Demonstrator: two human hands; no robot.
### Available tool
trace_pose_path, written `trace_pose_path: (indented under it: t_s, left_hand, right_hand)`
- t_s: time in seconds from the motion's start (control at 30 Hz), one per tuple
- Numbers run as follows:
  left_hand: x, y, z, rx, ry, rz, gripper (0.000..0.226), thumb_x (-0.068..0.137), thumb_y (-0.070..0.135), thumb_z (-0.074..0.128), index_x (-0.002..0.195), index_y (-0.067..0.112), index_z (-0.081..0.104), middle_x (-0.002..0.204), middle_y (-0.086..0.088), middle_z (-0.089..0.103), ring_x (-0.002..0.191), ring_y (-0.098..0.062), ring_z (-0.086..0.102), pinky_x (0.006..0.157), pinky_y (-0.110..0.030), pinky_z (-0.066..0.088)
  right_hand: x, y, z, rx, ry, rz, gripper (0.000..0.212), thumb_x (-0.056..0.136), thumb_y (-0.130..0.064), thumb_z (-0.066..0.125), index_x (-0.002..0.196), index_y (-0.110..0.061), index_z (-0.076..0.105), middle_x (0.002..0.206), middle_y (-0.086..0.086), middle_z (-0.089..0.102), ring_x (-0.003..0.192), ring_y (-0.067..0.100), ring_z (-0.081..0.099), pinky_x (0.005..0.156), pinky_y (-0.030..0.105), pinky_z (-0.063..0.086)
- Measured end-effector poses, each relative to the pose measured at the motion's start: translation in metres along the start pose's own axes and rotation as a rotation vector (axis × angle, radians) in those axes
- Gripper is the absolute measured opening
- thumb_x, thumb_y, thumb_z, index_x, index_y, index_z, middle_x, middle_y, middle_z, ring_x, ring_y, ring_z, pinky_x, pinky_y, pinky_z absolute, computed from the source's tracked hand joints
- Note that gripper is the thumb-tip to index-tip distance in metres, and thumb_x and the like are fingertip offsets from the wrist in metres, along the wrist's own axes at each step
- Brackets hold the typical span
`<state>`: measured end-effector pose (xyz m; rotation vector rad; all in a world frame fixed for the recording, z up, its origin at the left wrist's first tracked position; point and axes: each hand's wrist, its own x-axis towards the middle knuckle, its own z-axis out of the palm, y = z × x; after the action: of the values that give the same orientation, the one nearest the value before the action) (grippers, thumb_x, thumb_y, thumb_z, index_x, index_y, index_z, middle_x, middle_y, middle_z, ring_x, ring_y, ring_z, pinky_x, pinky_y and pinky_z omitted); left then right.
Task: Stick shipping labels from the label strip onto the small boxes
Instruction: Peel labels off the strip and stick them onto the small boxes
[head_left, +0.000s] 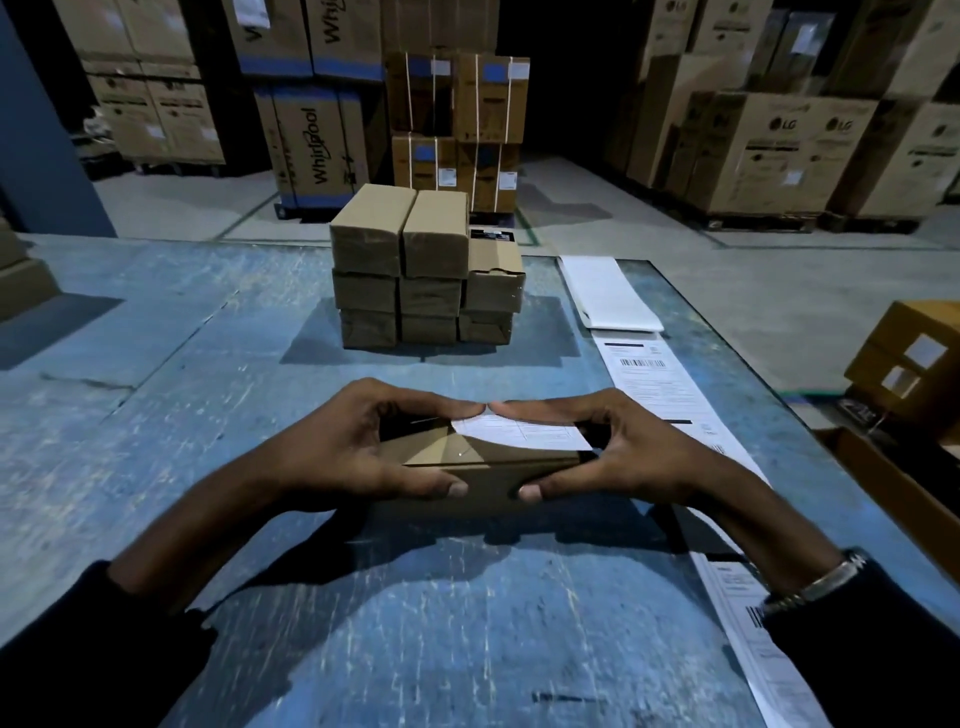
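- The left hand (358, 447) and right hand (618, 447) each grip one small box (493, 467), fingers curled, fingertips touching its label (524, 434).
- Eight stacked boxes (426, 270) are visible; one label strip (670, 395).

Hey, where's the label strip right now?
In the head view the label strip lies flat along the right side of the blue table, beside the right hand and running on under that forearm.

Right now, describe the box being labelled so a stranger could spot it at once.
Start at the blue table; a stack of small boxes stands at its far middle. Nearer the camera, the left hand and right hand grip one small box. It alone lies apart and carries a white label.
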<state>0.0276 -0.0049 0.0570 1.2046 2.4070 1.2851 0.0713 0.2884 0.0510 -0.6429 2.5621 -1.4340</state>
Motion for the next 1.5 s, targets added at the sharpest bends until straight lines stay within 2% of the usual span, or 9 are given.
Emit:
trace_pose_path:
  t_s: [0.23, 0.4, 0.53, 0.63, 0.73, 0.9, 1.2, 1.3, 1.5]
  left_hand:
    - [-0.002, -0.005, 0.001, 0.069, 0.011, 0.058, 0.056, 0.084, 0.024, 0.088, 0.137, 0.024, 0.070, 0.144, 0.018, 0.064, 0.133, -0.002, 0.060, 0.104, -0.020, 0.052]
    - [-0.003, -0.012, 0.004, 0.136, 0.033, 0.137, 0.039, 0.087, 0.033, 0.083, 0.125, 0.025, 0.078, 0.145, 0.018, 0.064, 0.136, -0.006, 0.057, 0.105, -0.031, 0.053]
    - [-0.005, -0.017, 0.011, 0.119, 0.112, 0.191, 0.034, 0.085, 0.030, 0.085, 0.118, 0.024, 0.080, 0.137, 0.015, 0.070, 0.132, -0.013, 0.061, 0.104, -0.037, 0.054]
    - [-0.004, -0.020, 0.016, 0.138, 0.179, 0.267, 0.028, 0.087, 0.034, 0.083, 0.113, 0.023, 0.082, 0.133, 0.010, 0.073, 0.128, -0.018, 0.062, 0.099, -0.041, 0.055]
    - [-0.003, -0.023, 0.017, 0.127, 0.223, 0.262, 0.023, 0.085, 0.023, 0.086, 0.108, 0.022, 0.084, 0.132, 0.007, 0.074, 0.128, -0.021, 0.062, 0.098, -0.043, 0.056]
    - [-0.003, -0.022, 0.017, 0.088, 0.193, 0.293, 0.012, 0.085, 0.017, 0.085, 0.096, 0.022, 0.087, 0.121, 0.008, 0.076, 0.123, -0.028, 0.063, 0.092, -0.052, 0.057]
    - [-0.007, -0.008, 0.012, -0.021, 0.151, 0.167, 0.018, 0.078, 0.017, 0.092, 0.077, 0.019, 0.074, 0.126, -0.005, 0.057, 0.129, -0.020, 0.054, 0.086, -0.024, 0.058]
    - [-0.006, -0.007, 0.011, 0.008, 0.179, 0.145, 0.031, 0.077, 0.015, 0.092, 0.077, 0.016, 0.061, 0.125, -0.005, 0.059, 0.127, -0.021, 0.056, 0.085, -0.022, 0.056]
    - [-0.003, -0.007, 0.011, 0.034, 0.219, 0.101, 0.053, 0.074, 0.024, 0.095, 0.118, 0.022, 0.067, 0.126, 0.006, 0.066, 0.120, -0.016, 0.066, 0.095, -0.030, 0.059]
  right_hand:
    - [0.003, 0.010, 0.003, 0.131, -0.047, 0.002, 0.059, 0.077, -0.013, 0.092, 0.132, -0.027, 0.077, 0.134, -0.007, 0.073, 0.129, 0.014, 0.067, 0.108, 0.024, 0.050]
    - [0.003, 0.013, 0.001, 0.179, -0.144, -0.050, 0.046, 0.081, 0.005, 0.087, 0.121, -0.016, 0.082, 0.147, -0.002, 0.064, 0.139, 0.019, 0.058, 0.116, 0.037, 0.048]
    - [-0.002, 0.011, -0.011, 0.495, -0.182, -0.035, 0.084, 0.078, 0.015, 0.079, 0.146, -0.032, 0.065, 0.163, -0.002, 0.051, 0.152, 0.020, 0.046, 0.118, 0.042, 0.048]
    - [-0.001, 0.009, -0.013, 0.278, -0.125, -0.026, 0.106, 0.075, -0.004, 0.093, 0.158, -0.048, 0.044, 0.164, -0.022, 0.044, 0.152, 0.004, 0.041, 0.121, 0.035, 0.043]
    - [0.007, 0.009, 0.004, -0.077, -0.092, -0.050, 0.093, 0.081, -0.013, 0.093, 0.157, -0.044, 0.049, 0.157, -0.023, 0.052, 0.143, -0.002, 0.050, 0.116, 0.019, 0.041]
    - [0.007, 0.015, 0.012, 0.072, 0.000, -0.059, 0.068, 0.081, -0.002, 0.090, 0.140, -0.029, 0.071, 0.155, -0.010, 0.055, 0.144, 0.001, 0.051, 0.115, 0.026, 0.048]
    - [0.001, 0.011, -0.008, 0.460, -0.175, -0.044, 0.059, 0.073, -0.002, 0.091, 0.123, -0.031, 0.081, 0.170, -0.012, 0.038, 0.158, 0.014, 0.035, 0.124, 0.049, 0.041]
    - [0.004, 0.000, -0.010, 0.751, 0.040, 0.037, 0.079, 0.069, -0.041, 0.097, 0.142, -0.031, 0.068, 0.159, 0.000, 0.057, 0.148, 0.024, 0.052, 0.115, 0.041, 0.049]
    - [0.022, 0.002, 0.022, 0.620, 0.265, 0.323, 0.031, 0.095, -0.029, 0.078, 0.115, -0.007, 0.082, 0.115, 0.014, 0.081, 0.116, 0.032, 0.074, 0.104, 0.041, 0.052]
